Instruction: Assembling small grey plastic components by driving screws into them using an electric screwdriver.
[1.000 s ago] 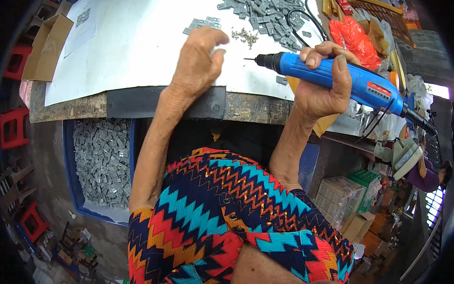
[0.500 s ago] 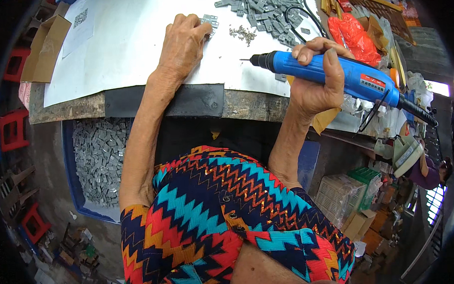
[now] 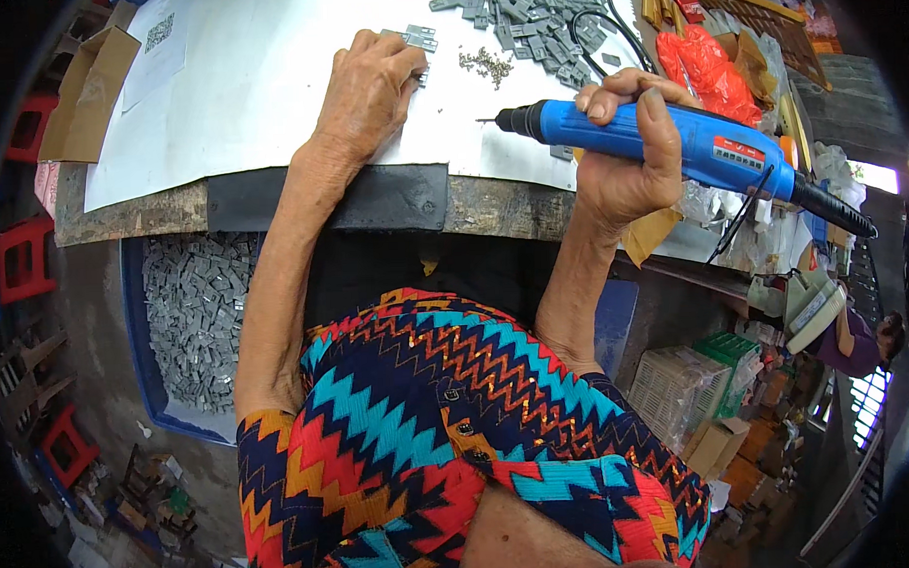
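Note:
My right hand (image 3: 635, 142) is wrapped round a blue electric screwdriver (image 3: 705, 153), its thin bit pointing left over the white sheet. My left hand (image 3: 370, 92) rests on the worktop with fingers curled down at a few small grey plastic parts (image 3: 421, 38). Some of those parts stick out beyond the fingertips; whether the fingers pinch one is hidden. To the right of them lies a little heap of tiny brassy screws (image 3: 487, 65). Farther back spreads a big pile of loose grey parts (image 3: 530, 21).
White sheeting (image 3: 228, 102) covers the wooden bench. A black cable (image 3: 621, 23) loops beside the pile, near a red plastic bag (image 3: 706, 75). An open cardboard box (image 3: 88, 97) stands at the left edge. Below the bench sits a blue bin (image 3: 156, 395) full of grey parts.
The screwdriver and my right hand have shifted very slightly left. My left hand stays at the grey parts, and more of them show past its fingers.

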{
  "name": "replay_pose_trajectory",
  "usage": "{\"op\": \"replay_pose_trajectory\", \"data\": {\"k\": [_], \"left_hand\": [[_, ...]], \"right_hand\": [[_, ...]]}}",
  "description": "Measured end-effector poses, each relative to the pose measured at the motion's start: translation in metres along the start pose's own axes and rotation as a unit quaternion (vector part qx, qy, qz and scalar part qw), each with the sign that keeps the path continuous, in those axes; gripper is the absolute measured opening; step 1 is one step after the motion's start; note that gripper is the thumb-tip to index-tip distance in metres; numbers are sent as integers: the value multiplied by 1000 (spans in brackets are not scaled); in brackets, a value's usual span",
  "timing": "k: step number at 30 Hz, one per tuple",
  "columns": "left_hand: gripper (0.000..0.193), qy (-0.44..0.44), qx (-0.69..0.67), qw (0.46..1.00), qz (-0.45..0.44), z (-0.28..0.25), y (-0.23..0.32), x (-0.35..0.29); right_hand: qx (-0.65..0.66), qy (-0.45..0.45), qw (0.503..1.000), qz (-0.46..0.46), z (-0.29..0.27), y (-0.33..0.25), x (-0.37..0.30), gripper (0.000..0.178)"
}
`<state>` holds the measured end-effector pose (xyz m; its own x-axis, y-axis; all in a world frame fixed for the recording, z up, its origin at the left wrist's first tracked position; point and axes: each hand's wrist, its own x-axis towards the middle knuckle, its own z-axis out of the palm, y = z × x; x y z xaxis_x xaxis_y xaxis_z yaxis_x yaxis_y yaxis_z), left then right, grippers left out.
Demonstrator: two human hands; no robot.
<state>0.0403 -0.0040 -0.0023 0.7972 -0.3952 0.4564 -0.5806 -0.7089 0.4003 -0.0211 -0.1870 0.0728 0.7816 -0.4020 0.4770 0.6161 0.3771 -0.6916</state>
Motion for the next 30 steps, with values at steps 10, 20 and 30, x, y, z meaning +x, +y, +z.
{"op": "replay_pose_trajectory", "data": {"k": [10,20,30], "left_hand": [[20,19,-17,1000,13,0,1,-3],[18,17,-92,995,31,-5,6,-13],[10,4,-123,992,-43,-9,15,-24]], "right_hand": [[-14,-3,1000,-7,1,2,-1,20],[8,-9,1000,-3,0,0,-2,21],[-38,-66,997,14,15,3,0,20]]}}
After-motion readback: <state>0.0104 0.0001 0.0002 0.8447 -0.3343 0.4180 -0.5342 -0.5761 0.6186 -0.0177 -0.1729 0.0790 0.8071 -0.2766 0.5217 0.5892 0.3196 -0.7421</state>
